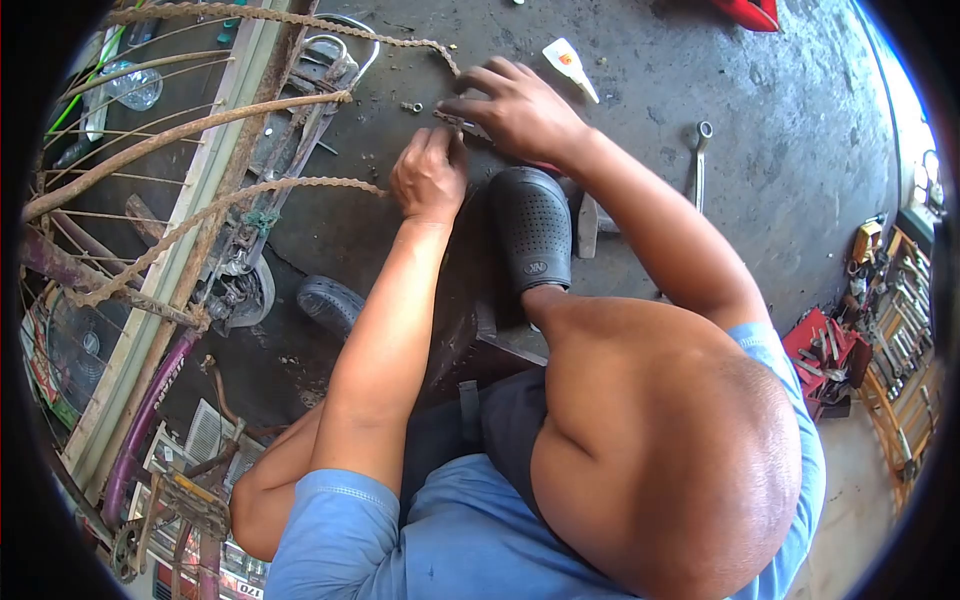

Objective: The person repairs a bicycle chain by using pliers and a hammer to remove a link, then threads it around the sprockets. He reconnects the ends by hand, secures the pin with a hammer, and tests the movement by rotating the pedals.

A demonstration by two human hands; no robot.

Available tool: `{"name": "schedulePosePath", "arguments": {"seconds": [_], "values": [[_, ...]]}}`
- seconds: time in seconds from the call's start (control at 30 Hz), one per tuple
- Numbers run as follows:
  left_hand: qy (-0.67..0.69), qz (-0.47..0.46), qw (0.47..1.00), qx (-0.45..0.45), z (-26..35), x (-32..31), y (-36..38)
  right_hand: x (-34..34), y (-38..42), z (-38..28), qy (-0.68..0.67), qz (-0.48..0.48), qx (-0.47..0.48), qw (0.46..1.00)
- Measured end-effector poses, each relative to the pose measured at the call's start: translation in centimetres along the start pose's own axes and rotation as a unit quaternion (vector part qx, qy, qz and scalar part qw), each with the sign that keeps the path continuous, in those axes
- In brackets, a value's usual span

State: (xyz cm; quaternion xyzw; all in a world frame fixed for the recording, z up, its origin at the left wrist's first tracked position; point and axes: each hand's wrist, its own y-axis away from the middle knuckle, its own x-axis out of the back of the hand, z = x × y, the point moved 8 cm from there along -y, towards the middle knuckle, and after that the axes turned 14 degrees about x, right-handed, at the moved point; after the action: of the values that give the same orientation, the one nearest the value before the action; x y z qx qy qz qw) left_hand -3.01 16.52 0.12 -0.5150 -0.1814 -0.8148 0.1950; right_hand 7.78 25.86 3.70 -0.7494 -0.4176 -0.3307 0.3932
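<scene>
My left hand (430,175) is closed with fingers curled around the end of a rusty bicycle chain (310,182). That lower strand runs left to the bicycle's wheel. My right hand (525,115) reaches in from the right, its fingers spread and bent over the upper chain strand (400,42). A short dark length of chain (455,121) shows between the two hands, partly covered by the fingers. Both hands are low, close to the dark floor. A small metal part (411,106) lies just left of the right fingertips.
The bicycle's rusty wheel and purple frame (150,430) fill the left side. A small white bottle (570,68), a ring-ended wrench (700,165) and a hammer head (588,226) lie on the floor. My black clog (532,225) is close below the hands. A tool rack (905,330) stands right.
</scene>
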Motion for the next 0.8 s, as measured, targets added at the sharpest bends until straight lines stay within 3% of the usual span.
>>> {"name": "schedulePosePath", "arguments": {"seconds": [0.07,0.23,0.33,0.4,0.43,0.47,0.5,0.57,0.7,0.77,0.8], "values": [[0.013,0.011,1.000,-0.008,0.1,0.2,0.0,-1.5,-1.6,0.5,0.038,-0.067,0.048,0.996],[0.025,0.009,1.000,0.003,0.2,0.5,-0.1,-2.5,-1.7,1.5,0.020,-0.137,0.054,0.989],[0.033,-0.006,0.999,0.009,0.1,0.2,-0.3,-0.9,-0.3,1.0,0.051,-0.083,0.046,0.994],[0.040,-0.024,0.999,0.013,0.0,0.2,-0.4,2.3,3.1,1.7,0.003,0.004,-0.103,0.995],[0.044,-0.019,0.999,0.017,-0.1,0.4,-0.5,3.6,6.2,1.2,0.066,0.060,-0.123,0.988],[0.047,-0.026,0.998,0.020,-0.2,0.3,-0.5,4.7,9.5,0.2,0.107,0.041,-0.208,0.972],[0.049,-0.034,0.998,0.024,-0.3,0.2,-0.5,4.6,13.2,-1.0,0.103,0.029,-0.220,0.970],[0.063,-0.027,0.997,0.031,-0.7,0.2,-0.5,3.8,19.5,-2.9,0.061,-0.118,-0.352,0.926],[0.070,-0.023,0.997,0.022,-1.0,-0.2,-0.2,3.5,22.7,-6.8,0.093,-0.203,-0.275,0.935],[0.075,-0.015,0.997,0.030,-1.1,-0.2,-0.2,2.5,24.1,-5.4,0.049,-0.309,-0.312,0.897],[0.077,-0.019,0.996,0.027,-1.1,-0.3,-0.2,3.2,22.9,-5.0,0.056,-0.314,-0.302,0.899]]}}
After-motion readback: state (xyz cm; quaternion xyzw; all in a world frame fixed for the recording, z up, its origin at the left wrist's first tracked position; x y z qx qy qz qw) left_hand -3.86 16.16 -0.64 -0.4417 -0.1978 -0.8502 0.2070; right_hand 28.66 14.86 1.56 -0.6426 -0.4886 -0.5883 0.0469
